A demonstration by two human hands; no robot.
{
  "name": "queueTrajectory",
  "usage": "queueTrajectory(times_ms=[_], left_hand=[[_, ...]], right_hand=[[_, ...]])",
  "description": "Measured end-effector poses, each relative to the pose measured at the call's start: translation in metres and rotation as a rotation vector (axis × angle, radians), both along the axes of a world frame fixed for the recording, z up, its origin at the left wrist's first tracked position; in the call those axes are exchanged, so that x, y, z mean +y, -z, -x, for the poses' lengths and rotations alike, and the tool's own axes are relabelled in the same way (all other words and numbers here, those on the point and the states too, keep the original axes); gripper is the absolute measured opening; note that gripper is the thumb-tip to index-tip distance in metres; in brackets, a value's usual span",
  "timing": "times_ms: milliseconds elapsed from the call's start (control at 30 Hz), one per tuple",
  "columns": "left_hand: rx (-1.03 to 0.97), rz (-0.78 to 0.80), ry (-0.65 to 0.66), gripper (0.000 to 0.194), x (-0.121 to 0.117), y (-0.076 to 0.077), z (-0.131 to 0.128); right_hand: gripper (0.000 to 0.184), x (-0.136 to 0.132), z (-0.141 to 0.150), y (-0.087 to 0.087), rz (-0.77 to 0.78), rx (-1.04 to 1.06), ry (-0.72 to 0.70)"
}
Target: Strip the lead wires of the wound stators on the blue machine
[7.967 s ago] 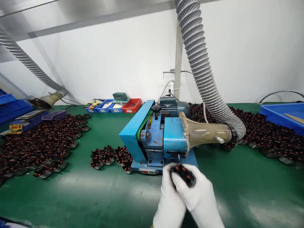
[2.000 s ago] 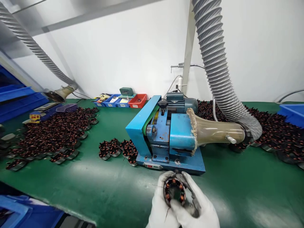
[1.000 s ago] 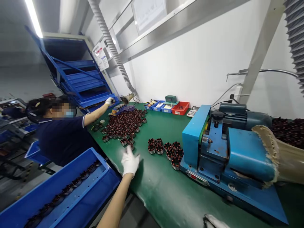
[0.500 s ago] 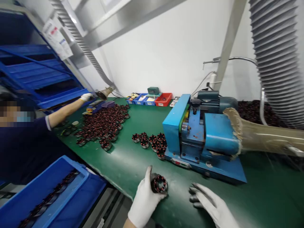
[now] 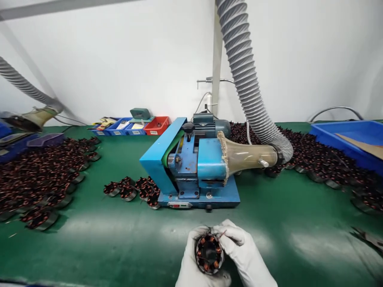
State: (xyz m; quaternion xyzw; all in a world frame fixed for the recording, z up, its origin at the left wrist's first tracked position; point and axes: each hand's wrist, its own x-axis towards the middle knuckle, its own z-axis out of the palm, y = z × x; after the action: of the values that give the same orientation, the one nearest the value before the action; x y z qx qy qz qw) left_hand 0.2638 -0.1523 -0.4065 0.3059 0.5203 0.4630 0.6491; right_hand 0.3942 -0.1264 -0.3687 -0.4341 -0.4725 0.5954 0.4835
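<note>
A motor stator (image 5: pixel 199 258), a metal ring with copper windings and a dark open centre, is held low in front of me above the green table. My left hand (image 5: pixel 191 275), in a white glove, wraps round it from the left and below. My right hand (image 5: pixel 243 251), gloved too, pinches at the stator's upper right rim, where a thin reddish wire end (image 5: pixel 223 234) shows by the fingertips. Beyond my hands stands a blue belt grinder (image 5: pixel 187 167) with a small row of buttons on its base. The glove's fingers partly hide the stator's outer wall.
Loose stators (image 5: pixel 128 189) sit left of the grinder. Large heaps of stators spread at far left (image 5: pixel 38 171) and right (image 5: pixel 317 159). A grey hose (image 5: pixel 248 71) joins the grinder's duct. Small bins (image 5: pixel 157 125), a blue crate (image 5: pixel 359 135) and pliers (image 5: pixel 369 239) are around.
My view has swung right, and the co-worker has left the picture. My right hand, apart and open before, has come to the stator and closed at its rim. My left hand keeps its hold.
</note>
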Motion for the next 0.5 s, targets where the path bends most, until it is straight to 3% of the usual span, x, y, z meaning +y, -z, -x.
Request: queueTrajectory(times_ms=[100, 167, 233, 333, 367, 500], left_hand=[[-0.071, 0.016, 0.002, 0.055, -0.003, -0.013, -0.006], [0.064, -0.042, 0.018, 0.061, -0.005, -0.021, -0.011], [0.257, -0.121, 0.003, 0.063, -0.004, -0.028, -0.015], [0.432, -0.228, -0.063, 0.061, 0.006, -0.034, -0.02], [0.455, -0.273, -0.08, 0.06, 0.011, -0.033, -0.021], [0.517, -0.411, -0.16, 0.048, 0.038, -0.024, -0.026]], right_hand=[[0.033, 0.004, -0.004, -0.011, -0.038, 0.002, -0.004], [0.034, 0.005, -0.009, -0.016, -0.02, 0.028, -0.014], [0.031, 0.006, -0.015, -0.018, 0.004, 0.044, 0.167], [0.025, 0.009, -0.019, -0.013, 0.012, 0.019, 0.593], [0.027, 0.011, -0.017, -0.01, 0.002, 0.013, 0.615], [0.05, 0.022, 0.005, -0.006, -0.088, -0.126, 0.302]])
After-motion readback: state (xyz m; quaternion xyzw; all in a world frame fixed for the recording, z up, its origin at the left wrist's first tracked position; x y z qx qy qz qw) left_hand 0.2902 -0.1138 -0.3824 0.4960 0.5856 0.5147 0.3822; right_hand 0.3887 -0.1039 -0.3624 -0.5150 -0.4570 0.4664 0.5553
